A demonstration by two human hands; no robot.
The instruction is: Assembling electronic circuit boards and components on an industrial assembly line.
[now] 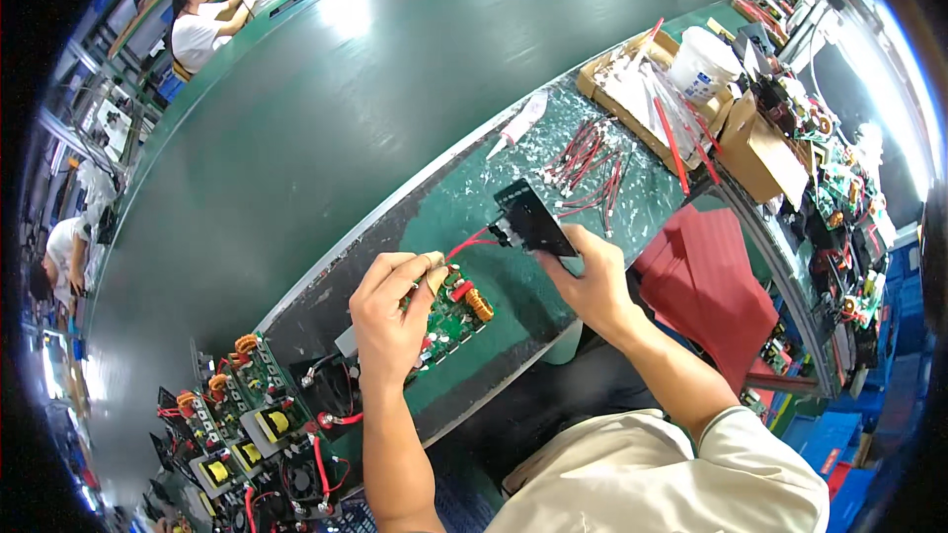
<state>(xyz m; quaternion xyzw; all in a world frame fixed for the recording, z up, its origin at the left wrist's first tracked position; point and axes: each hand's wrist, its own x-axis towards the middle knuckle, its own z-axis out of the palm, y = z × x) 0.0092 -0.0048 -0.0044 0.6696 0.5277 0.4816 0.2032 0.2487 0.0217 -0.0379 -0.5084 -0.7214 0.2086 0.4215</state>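
My right hand (594, 278) grips a flat black panel (538, 220) at its near end, holding it tilted above the bench. Small connectors sit on the panel's left side, and red wires (469, 243) run from there to the fingertips of my left hand (390, 311). My left thumb and fingers are closed in a pinch at the wires' other end; pale covers show on the fingertips. Just below that hand is a green circuit board (452, 321) carrying a copper-wound coil (479, 305) and a red component. My left hand hides part of the board.
Loose red-and-black wire leads (592, 163) and a glue tube (523, 124) lie beyond my hands. A cardboard tray (632, 104) with a white tub (703, 64) stands at right. Assembled boards and fans (257, 424) crowd the left. Dark red sheets (706, 286) hang beside my right arm. Two people sit across the conveyor (296, 138).
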